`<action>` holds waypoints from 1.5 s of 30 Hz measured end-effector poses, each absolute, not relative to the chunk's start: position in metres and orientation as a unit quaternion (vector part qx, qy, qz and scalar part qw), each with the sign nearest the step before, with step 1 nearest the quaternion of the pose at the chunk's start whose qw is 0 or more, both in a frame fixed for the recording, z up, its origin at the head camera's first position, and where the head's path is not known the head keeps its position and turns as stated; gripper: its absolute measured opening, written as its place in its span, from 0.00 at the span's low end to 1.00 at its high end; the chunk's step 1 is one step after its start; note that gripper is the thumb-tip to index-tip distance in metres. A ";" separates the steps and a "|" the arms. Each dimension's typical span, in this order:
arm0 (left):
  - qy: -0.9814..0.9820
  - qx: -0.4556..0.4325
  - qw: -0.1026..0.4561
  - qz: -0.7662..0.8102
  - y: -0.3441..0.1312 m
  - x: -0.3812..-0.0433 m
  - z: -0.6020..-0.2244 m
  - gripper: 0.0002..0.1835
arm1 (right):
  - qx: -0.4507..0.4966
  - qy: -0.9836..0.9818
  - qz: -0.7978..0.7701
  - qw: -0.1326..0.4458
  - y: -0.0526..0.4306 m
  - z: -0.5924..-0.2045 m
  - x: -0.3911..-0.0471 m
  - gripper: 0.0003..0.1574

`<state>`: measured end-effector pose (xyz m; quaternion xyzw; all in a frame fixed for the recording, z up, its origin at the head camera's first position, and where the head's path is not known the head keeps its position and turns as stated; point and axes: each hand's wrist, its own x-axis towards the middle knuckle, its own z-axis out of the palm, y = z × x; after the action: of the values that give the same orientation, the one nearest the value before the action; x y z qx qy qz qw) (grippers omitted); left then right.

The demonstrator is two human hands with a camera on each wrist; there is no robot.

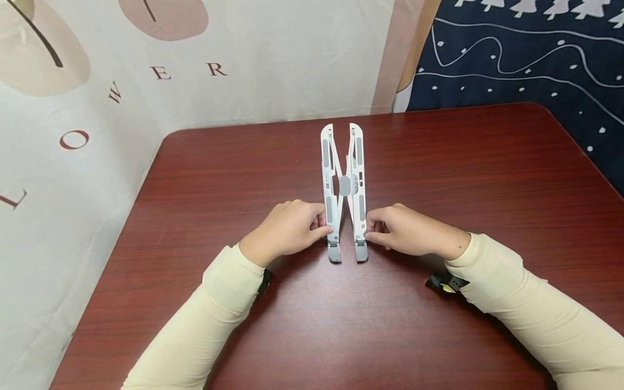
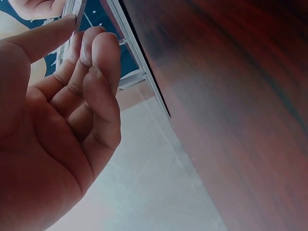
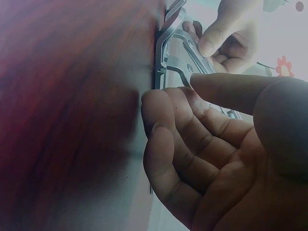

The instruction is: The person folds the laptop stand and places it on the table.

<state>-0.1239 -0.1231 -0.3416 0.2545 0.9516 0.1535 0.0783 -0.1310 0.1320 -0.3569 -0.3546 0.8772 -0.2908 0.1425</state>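
A silver folding laptop stand (image 1: 344,186) stands on the table with its two long arms close together and crossing struts between them. Grey pads line the arms, and small hooked lips point towards me. My left hand (image 1: 294,227) pinches the near part of the left arm between thumb and curled fingers. Opposite it, my right hand (image 1: 404,230) pinches the near part of the right arm the same way. In the right wrist view, the thumb and fingertips of the right hand (image 3: 207,144) meet the metal frame. The left wrist view shows the left hand's palm (image 2: 53,139) beside the stand.
The reddish-brown wooden table (image 1: 195,179) has rounded far corners. Behind it hang a pale cloth with letters (image 1: 273,59) and a dark blue cloth with white patterns (image 1: 517,65). A dark strap (image 1: 448,283) shows at the right wrist.
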 end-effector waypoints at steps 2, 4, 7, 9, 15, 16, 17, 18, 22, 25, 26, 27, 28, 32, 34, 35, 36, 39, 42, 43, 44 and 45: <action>0.952 0.254 0.079 0.152 -0.123 -0.124 -0.342 0.11 | -0.355 0.877 -0.290 0.146 0.132 -0.357 -0.131 0.12; 0.952 0.255 0.081 0.152 -0.123 -0.124 -0.342 0.11 | -0.357 0.876 -0.290 0.147 0.132 -0.358 -0.131 0.11; 0.951 0.255 0.083 0.153 -0.122 -0.124 -0.341 0.11 | -0.359 0.875 -0.290 0.148 0.132 -0.358 -0.131 0.11; 0.951 0.255 0.084 0.154 -0.122 -0.124 -0.341 0.11 | -0.360 0.874 -0.292 0.146 0.132 -0.358 -0.131 0.11; 0.950 0.256 0.085 0.158 -0.121 -0.123 -0.339 0.11 | -0.365 0.871 -0.300 0.135 0.132 -0.358 -0.131 0.12; 0.950 0.257 0.085 0.158 -0.121 -0.123 -0.339 0.11 | -0.366 0.870 -0.301 0.134 0.132 -0.358 -0.130 0.12; 0.950 0.257 0.086 0.158 -0.121 -0.123 -0.339 0.11 | -0.366 0.870 -0.302 0.134 0.132 -0.358 -0.130 0.12; 0.950 0.256 0.086 0.159 -0.121 -0.123 -0.339 0.11 | -0.366 0.870 -0.303 0.134 0.132 -0.357 -0.130 0.12; 0.950 0.257 0.087 0.158 -0.121 -0.123 -0.339 0.12 | -0.364 0.869 -0.304 0.139 0.133 -0.357 -0.130 0.12; 0.950 0.257 0.087 0.157 -0.121 -0.123 -0.339 0.12 | -0.363 0.869 -0.305 0.142 0.133 -0.356 -0.130 0.11; 0.950 0.257 0.086 0.157 -0.121 -0.123 -0.339 0.12 | -0.363 0.869 -0.305 0.142 0.133 -0.356 -0.130 0.11; 0.950 0.258 0.086 0.157 -0.121 -0.123 -0.339 0.12 | -0.363 0.869 -0.305 0.142 0.133 -0.356 -0.130 0.11; 0.950 0.258 0.085 0.157 -0.121 -0.123 -0.339 0.12 | -0.363 0.869 -0.305 0.143 0.133 -0.356 -0.130 0.11; 0.949 0.258 0.083 0.158 -0.121 -0.123 -0.339 0.12 | -0.362 0.870 -0.303 0.143 0.132 -0.357 -0.131 0.11; 0.949 0.258 0.083 0.159 -0.121 -0.123 -0.339 0.12 | -0.361 0.871 -0.300 0.144 0.132 -0.356 -0.130 0.11; 0.949 0.258 0.083 0.160 -0.121 -0.123 -0.339 0.12 | -0.361 0.872 -0.299 0.144 0.132 -0.356 -0.130 0.11; 0.949 0.258 0.083 0.161 -0.121 -0.123 -0.339 0.12 | -0.361 0.872 -0.298 0.144 0.131 -0.356 -0.130 0.11; 0.949 0.259 0.083 0.161 -0.121 -0.123 -0.340 0.12 | -0.362 0.871 -0.299 0.143 0.131 -0.356 -0.130 0.11; 0.949 0.259 0.082 0.160 -0.121 -0.123 -0.339 0.12 | -0.363 0.870 -0.303 0.140 0.132 -0.357 -0.130 0.12; 0.949 0.259 0.082 0.159 -0.121 -0.123 -0.340 0.12 | -0.363 0.869 -0.305 0.140 0.132 -0.357 -0.130 0.12; 0.949 0.259 0.082 0.158 -0.121 -0.123 -0.340 0.12 | -0.363 0.869 -0.305 0.141 0.132 -0.357 -0.130 0.12; 0.949 0.259 0.082 0.158 -0.121 -0.123 -0.340 0.12 | -0.363 0.869 -0.305 0.141 0.132 -0.357 -0.130 0.12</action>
<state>-0.1228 -0.1212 -0.3397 0.2589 0.9494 0.1577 0.0824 -0.1302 0.1322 -0.3572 -0.3625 0.8691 -0.3053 0.1414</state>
